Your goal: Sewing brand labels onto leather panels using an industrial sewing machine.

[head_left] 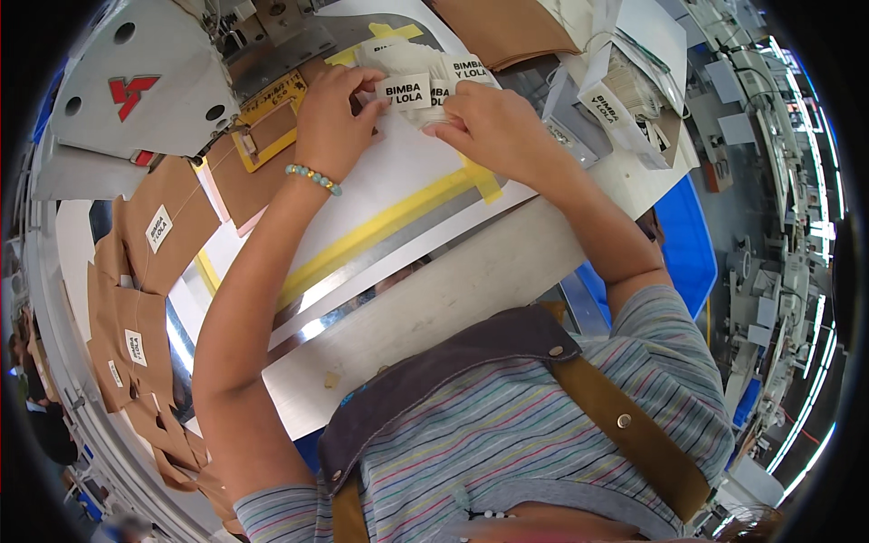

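Near the top centre, my left hand point(335, 122) has its fingers curled at the left edge of a white fabric label point(405, 90) with dark printing, gripping it. My right hand point(498, 136) is bent over the right side of a loose pile of similar labels point(468, 68), fingers curled on them. Both hands are above a white board point(344, 190) edged with yellow tape point(353, 235). At left, brown flat pieces point(136, 258) bear white labels, and a yellow template point(262, 149) lies on brown material beside my left hand.
A grey machine head point(136, 81) occupies the upper left. A box of bundled labels point(656, 154) stands right, near stacked brown sheets point(498, 27). A blue bin point(692, 240) is below the table's right end. Another person point(45, 425) shows at far left.
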Demonstrator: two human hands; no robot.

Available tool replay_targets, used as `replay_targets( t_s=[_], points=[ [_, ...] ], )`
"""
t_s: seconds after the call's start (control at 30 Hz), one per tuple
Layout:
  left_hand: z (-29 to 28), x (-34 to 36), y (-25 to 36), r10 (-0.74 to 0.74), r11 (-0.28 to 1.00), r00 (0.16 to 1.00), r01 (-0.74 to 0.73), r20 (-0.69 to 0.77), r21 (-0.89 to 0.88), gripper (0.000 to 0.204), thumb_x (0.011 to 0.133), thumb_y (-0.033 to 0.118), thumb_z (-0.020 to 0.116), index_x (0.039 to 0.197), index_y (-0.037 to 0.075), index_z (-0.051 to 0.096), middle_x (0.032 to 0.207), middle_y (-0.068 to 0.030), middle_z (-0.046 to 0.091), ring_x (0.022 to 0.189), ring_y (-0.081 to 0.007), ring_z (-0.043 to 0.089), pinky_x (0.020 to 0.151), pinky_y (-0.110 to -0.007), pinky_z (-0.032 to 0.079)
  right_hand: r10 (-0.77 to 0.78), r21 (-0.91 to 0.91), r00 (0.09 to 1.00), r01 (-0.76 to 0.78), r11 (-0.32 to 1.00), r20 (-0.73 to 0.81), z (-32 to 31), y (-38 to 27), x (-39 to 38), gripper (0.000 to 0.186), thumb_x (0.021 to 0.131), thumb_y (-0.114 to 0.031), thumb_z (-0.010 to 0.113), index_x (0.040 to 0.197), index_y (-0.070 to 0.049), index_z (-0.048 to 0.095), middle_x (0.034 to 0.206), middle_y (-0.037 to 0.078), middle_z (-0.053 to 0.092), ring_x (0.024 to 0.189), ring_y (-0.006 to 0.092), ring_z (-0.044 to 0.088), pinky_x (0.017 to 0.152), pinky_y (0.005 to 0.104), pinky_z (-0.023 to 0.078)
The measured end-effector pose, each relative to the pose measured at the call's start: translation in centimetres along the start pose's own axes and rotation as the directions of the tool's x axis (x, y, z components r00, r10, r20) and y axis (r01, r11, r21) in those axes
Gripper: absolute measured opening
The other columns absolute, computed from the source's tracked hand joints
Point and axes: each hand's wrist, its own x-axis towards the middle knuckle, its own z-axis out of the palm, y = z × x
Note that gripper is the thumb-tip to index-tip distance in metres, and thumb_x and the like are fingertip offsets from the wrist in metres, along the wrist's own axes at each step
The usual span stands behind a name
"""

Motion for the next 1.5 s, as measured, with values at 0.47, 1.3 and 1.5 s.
replay_targets(
  t_s=[0.47,1.3,1.5],
  points=[
    [-0.3,-1.2,0.5,-0.082,0.974,0.996,0.07,-0.047,-0.215,0.028,0.092,0.002,0.078,0.119,0.006,0.079,0.096,-0.0058,0.073,0.075,-0.0143,0.07,0.071,-0.029,0.058,-0.033,0.203,0.984,0.069,0.977,-0.174,0.7,1.2,3.4,0.02,0.094,-0.019,0.079,0.108,-0.005,0.075,0.092,0.007,0.073,0.077,0.0207,0.068,0.075,0.0338,0.055],
    [-12.9,-11.2,-2.7,0.073,0.955,0.997,-0.065,-0.016,0.288,0.03,0.086,0.003,0.081,0.114,0.002,0.072,0.113,-0.0111,0.073,0.102,-0.0325,0.068,0.087,-0.042,0.057,-0.15,0.639,0.983,0.047,0.767,0.107,4.7,-5.6,16.3,0.019,0.095,-0.012,0.072,0.109,-0.001,0.08,0.092,0.009,0.08,0.081,0.0135,0.076,0.074,0.0289,0.059],
    [-12.3,-10.4,-3.1,0.128,0.946,0.992,-0.119,-0.009,0.3,0.038,0.086,0.001,0.08,0.124,0.001,0.072,0.124,-0.0114,0.074,0.111,-0.0349,0.068,0.096,-0.043,0.056,-0.224,0.547,0.95,0.071,0.834,0.219,5.6,-6.0,17.8,0.021,0.092,-0.018,0.075,0.105,-0.004,0.084,0.095,0.011,0.082,0.082,0.0176,0.08,0.08,0.0314,0.061]
  ],
)
